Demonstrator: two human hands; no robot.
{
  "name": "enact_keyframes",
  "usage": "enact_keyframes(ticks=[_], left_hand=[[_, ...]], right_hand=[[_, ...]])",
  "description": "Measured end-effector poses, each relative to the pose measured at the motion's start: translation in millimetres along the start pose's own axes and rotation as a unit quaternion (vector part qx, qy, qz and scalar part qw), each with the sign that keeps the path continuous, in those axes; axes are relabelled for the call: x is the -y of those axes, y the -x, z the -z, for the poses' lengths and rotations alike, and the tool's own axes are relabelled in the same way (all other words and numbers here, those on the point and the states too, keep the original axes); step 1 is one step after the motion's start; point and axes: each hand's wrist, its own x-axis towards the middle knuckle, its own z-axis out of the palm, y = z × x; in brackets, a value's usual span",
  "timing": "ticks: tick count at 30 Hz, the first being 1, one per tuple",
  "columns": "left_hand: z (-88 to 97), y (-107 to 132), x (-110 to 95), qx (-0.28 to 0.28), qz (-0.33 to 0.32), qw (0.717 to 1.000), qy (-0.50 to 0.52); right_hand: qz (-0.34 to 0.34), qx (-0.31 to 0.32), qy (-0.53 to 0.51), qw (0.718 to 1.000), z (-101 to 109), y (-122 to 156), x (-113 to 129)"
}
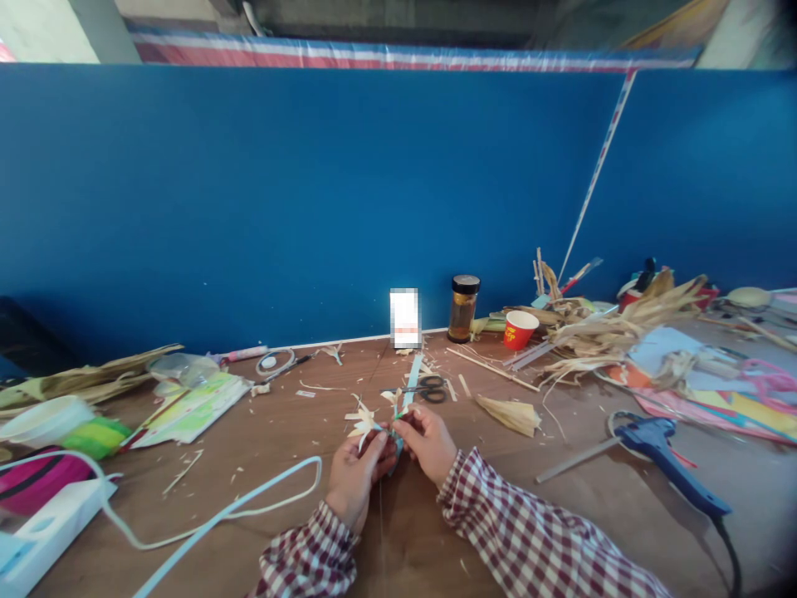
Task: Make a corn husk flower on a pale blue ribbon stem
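Two hands meet over the near middle of the brown table, both in dark red and white checked sleeves. The left hand is curled, its thumb and fingers closed on a pale flower whose narrow petals spread out past the fingertips. Just beside it, the right hand pinches a thin green stem between thumb and forefinger, below a smaller pale bloom; whether the two pieces are joined cannot be told. Just beyond the hands lie dark-handled scissors and a light blue strip, with pale scraps scattered around. Farther off, near the blue partition, a black-lidded jar stands left of a red paper cup. Dry husks are heaped at far right, and a blue glue gun lies on the right side, nearer. On the near left, a white cable loops across the table beside a white power strip.
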Motion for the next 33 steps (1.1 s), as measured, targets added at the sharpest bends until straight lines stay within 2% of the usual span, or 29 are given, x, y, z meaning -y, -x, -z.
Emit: enact_keyframes(ticks=[8, 22, 33], left_hand=[[2.5, -2.4, 3.7, 0.015, 0.012, 0.999, -0.038], [3.2, -3.5, 5.2, 0.022, -0.013, 1.0, -0.011], [2.6, -3.7, 3.8, 0.023, -0.016, 1.0, -0.009]], right_hand=[[-0.001, 0.001, -0.008, 1.0, 0.6, 0.6, 1.3], [-0.025, 0.02, -0.014, 0.999, 0.4, 1.4, 6.0], [-0.014, 0.011, -0.012, 1.0, 1.0, 0.9, 3.1]])
